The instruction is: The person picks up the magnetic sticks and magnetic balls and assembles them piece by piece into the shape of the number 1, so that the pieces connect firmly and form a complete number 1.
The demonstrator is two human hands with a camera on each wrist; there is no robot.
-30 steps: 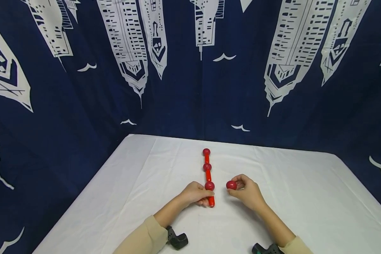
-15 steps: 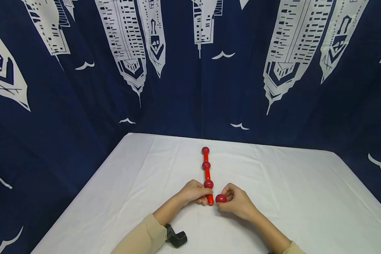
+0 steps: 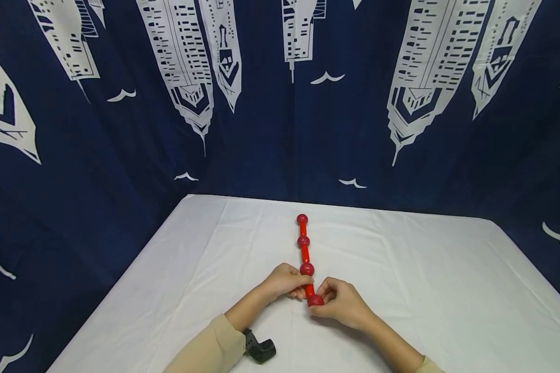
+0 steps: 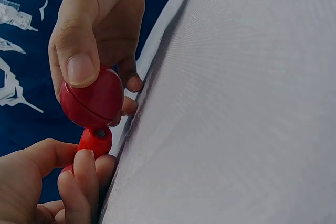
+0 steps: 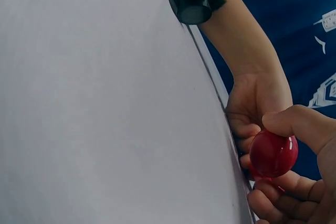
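Note:
A straight chain of dark red balls and bright red rods lies on the white table, running away from me. My left hand (image 3: 284, 281) pinches the nearest red rod (image 3: 310, 290), just below the third ball (image 3: 307, 269). Between the thumb and fingers of my right hand (image 3: 345, 303) is a dark red ball (image 3: 315, 300), right at the near end of that rod. In the left wrist view a groove circles the held ball (image 4: 94, 98), and the end of the rod (image 4: 95, 141) shows a small dark hole close under it. The right wrist view shows the ball (image 5: 273, 153) hiding most of the rod.
Farther along the chain are a middle ball (image 3: 303, 241) and a far ball (image 3: 302, 219), joined by rods. The white-covered table (image 3: 401, 269) ends at a dark blue curtain (image 3: 261, 155) printed with pale buildings. A black wrist camera (image 3: 260, 349) sits by the left sleeve.
My right hand has brought its ball leftward and nearer to me, from beside the chain to the near rod's end. The left hand keeps its grip on the rod.

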